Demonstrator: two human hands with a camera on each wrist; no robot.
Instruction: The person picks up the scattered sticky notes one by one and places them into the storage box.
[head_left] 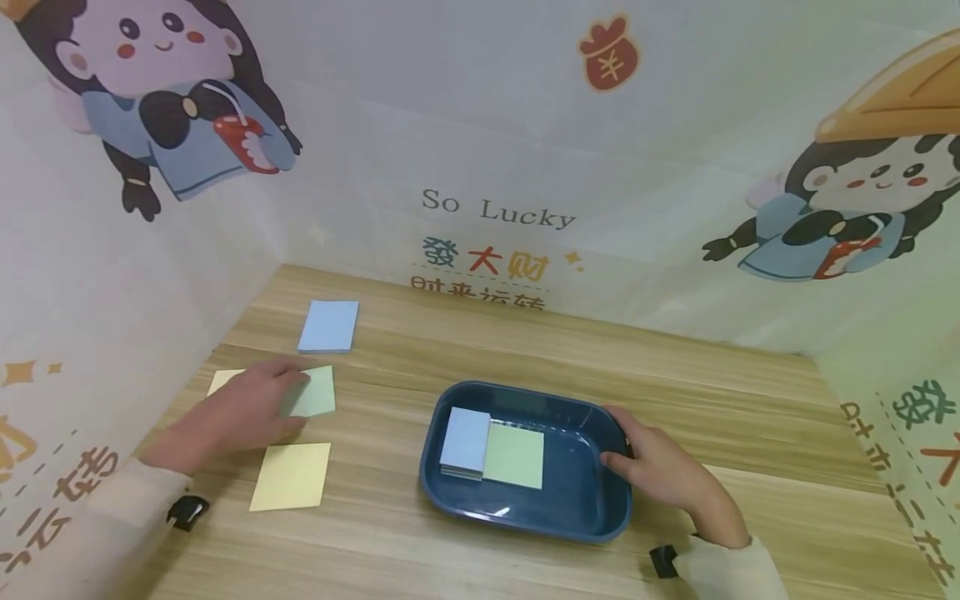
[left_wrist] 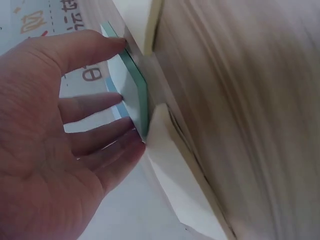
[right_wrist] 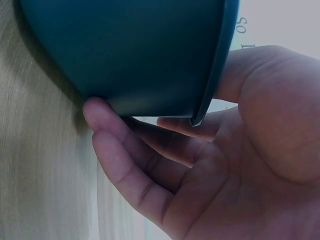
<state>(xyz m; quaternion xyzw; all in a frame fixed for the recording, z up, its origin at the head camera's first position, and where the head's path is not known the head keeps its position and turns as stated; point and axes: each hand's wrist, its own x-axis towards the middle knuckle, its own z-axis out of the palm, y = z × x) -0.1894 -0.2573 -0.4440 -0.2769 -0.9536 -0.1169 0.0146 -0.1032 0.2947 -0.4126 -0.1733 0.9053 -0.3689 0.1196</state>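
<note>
My left hand (head_left: 255,404) reaches over a green sticky-note pad (head_left: 317,392) lying on the table. In the left wrist view its thumb and spread fingers stand around this green pad (left_wrist: 132,82), fingertips right at its edges. Nearer me lies a yellow sticky-note pad (head_left: 291,477); a pale yellow pad (head_left: 225,379) is partly hidden by the hand. At the right, my right hand (head_left: 663,462) holds the end of a dark blue plastic basin (head_left: 577,467), thumb over the rim and fingers underneath. A blue pad stack (head_left: 465,440) and a green pad (head_left: 516,456) sit inside its left half.
A light blue sticky-note pad (head_left: 328,325) lies farther back on the wooden table (head_left: 390,333). Printed cloth walls (head_left: 480,133) close in the table at the back and both sides. Black straps (head_left: 187,512) are on the wrists.
</note>
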